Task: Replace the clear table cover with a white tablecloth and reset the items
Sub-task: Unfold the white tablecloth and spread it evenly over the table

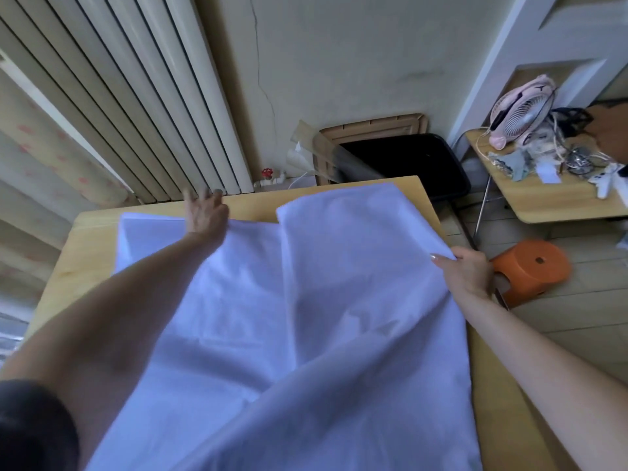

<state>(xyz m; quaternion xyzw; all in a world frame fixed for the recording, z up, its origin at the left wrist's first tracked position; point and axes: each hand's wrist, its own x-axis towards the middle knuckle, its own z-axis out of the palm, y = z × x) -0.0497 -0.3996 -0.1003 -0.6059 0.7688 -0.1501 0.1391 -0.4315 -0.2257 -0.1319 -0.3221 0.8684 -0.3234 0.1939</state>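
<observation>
White tablecloth (306,334) lies bunched over the near half of the wooden table (78,263), with one flap doubled back. The right hand (467,273) pinches its edge at the table's right side. The left hand (205,212) reaches flat towards the table's far edge, fingers spread, gripping nothing. The danger is a one-sided pull: the cloth could skew, trap creases or slide off the table's right edge. The clear cover (306,147) leans beyond the table's far edge.
</observation>
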